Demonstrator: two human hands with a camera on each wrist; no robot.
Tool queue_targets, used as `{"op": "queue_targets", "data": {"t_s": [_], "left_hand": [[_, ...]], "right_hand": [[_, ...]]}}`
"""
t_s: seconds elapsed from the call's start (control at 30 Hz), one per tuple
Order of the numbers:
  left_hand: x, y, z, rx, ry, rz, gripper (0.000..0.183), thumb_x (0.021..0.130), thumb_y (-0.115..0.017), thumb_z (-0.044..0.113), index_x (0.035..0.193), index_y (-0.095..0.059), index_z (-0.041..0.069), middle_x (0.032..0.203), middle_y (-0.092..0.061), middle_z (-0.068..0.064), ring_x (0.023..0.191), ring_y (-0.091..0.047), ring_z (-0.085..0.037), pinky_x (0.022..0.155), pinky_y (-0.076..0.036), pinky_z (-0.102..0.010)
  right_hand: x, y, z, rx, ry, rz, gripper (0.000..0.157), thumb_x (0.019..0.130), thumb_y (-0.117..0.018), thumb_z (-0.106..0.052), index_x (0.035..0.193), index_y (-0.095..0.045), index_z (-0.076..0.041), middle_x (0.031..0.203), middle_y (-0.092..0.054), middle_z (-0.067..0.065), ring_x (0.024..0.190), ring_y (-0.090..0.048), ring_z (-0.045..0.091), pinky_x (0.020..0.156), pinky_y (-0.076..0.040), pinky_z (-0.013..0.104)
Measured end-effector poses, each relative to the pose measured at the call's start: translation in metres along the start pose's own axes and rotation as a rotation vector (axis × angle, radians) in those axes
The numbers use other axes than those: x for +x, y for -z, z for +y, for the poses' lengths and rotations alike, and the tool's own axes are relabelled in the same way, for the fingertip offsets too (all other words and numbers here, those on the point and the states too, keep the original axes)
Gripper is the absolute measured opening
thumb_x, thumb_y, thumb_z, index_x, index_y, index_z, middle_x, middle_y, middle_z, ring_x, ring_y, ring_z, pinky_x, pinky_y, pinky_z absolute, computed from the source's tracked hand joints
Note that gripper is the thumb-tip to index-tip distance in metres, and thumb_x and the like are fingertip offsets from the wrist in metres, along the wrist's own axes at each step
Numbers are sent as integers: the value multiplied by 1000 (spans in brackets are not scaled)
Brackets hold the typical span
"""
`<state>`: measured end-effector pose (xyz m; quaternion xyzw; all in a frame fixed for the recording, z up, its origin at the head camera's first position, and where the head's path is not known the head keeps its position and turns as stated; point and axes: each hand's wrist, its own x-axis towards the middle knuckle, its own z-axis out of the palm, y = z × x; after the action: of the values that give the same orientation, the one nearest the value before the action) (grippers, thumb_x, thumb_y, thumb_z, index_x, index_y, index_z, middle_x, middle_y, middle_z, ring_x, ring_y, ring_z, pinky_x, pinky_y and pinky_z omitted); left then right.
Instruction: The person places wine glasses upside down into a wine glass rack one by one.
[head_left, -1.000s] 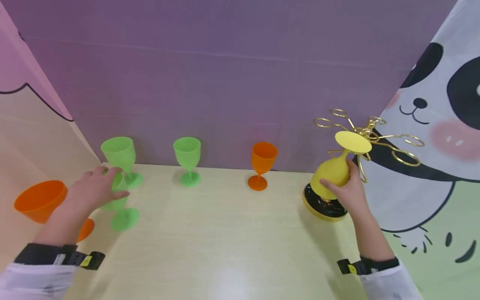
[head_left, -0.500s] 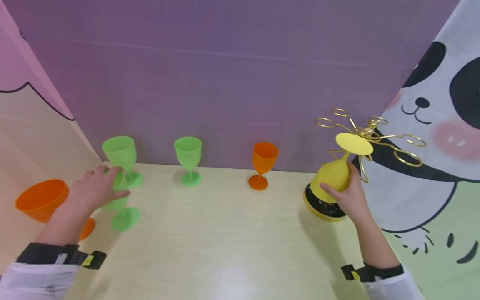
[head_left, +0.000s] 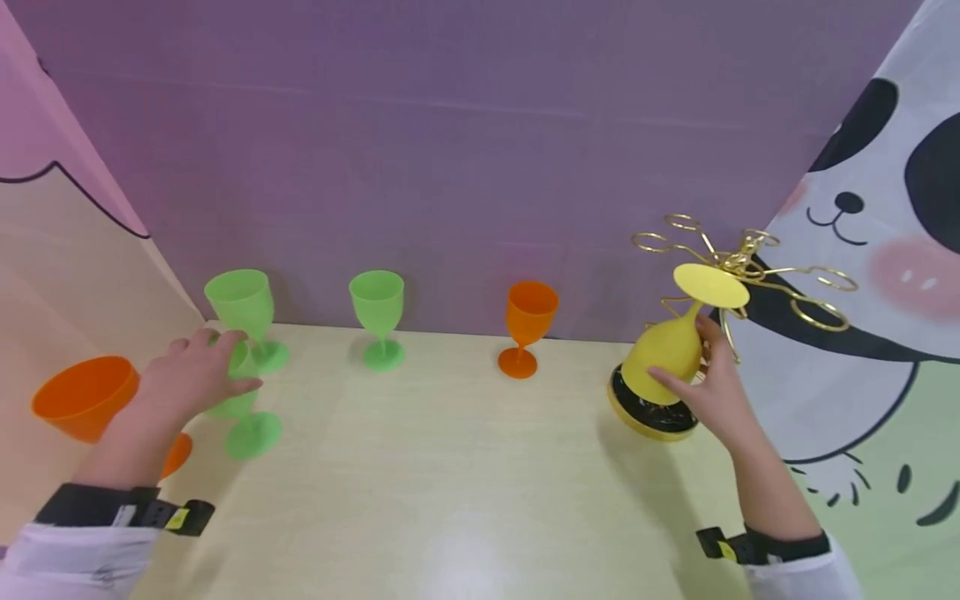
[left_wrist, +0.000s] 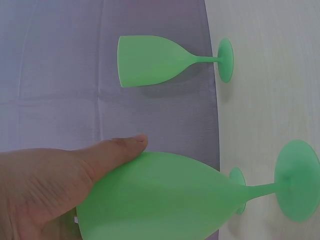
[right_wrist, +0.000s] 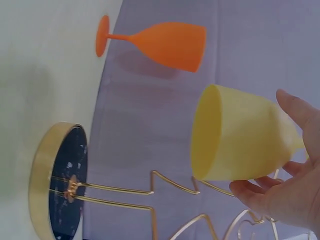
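My left hand (head_left: 183, 375) grips a green goblet (left_wrist: 155, 195) by its bowl, thumb lying along the side; in the head view the hand covers part of the bowl. At the right, a yellow goblet (head_left: 663, 362) is upside down, foot up among the arms of a gold wire rack (right_wrist: 42, 180) with a round black-and-gold base. My right hand (head_left: 716, 387) stands around the bowl with its thumb and fingers spread. A gap shows between palm and goblet. In the right wrist view the fingertips (right_wrist: 245, 192) are right at the yellow bowl's lower edge.
Two green goblets, one at the back left (head_left: 240, 304) and one nearer the middle (head_left: 377, 304), stand along the purple wall, with an orange goblet (head_left: 531, 312) to their right. Another orange goblet (head_left: 86, 400) stands at the far left, partly behind my left forearm.
My right hand has loosened around the yellow goblet and drawn slightly to the right, while the goblet stays at the rack. The left hand keeps its place on the green goblet.
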<state>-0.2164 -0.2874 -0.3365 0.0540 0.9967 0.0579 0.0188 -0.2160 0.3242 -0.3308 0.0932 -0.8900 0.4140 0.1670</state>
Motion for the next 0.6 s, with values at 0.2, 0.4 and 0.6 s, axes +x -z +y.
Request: {"op": "queue_targets", "data": {"t_s": [0.2, 0.4, 0.6], "left_hand": [[-1, 0, 2, 1, 1, -3, 85, 78, -58, 61, 133, -29, 2, 129, -26, -38, 107, -28, -58, 72, -39, -69], [1, 1, 5, 5, -7, 3, 80, 81, -59, 54, 133, -29, 2, 128, -26, -38, 107, -29, -58, 73, -39, -69], [-1, 2, 3, -4, 4, -10, 81, 80, -59, 55, 133, -29, 2, 128, -27, -38, 107, -28, -58, 73, -39, -69]], "right_hand": [[-9, 13, -14, -30, 46, 8, 85, 83, -66, -18, 145, -9, -6, 144, -17, 24, 121, -29, 48, 96, -28, 64], [-21, 30, -33, -143, 101, 130, 67, 85, -63, -14, 142, -27, -11, 140, -31, 16, 122, -37, 33, 103, -36, 35], [-27, 41, -55, -80, 190, 373, 47, 80, -63, 3, 125, -51, -3, 119, -53, -8, 108, -49, 5, 89, -39, 9]]}}
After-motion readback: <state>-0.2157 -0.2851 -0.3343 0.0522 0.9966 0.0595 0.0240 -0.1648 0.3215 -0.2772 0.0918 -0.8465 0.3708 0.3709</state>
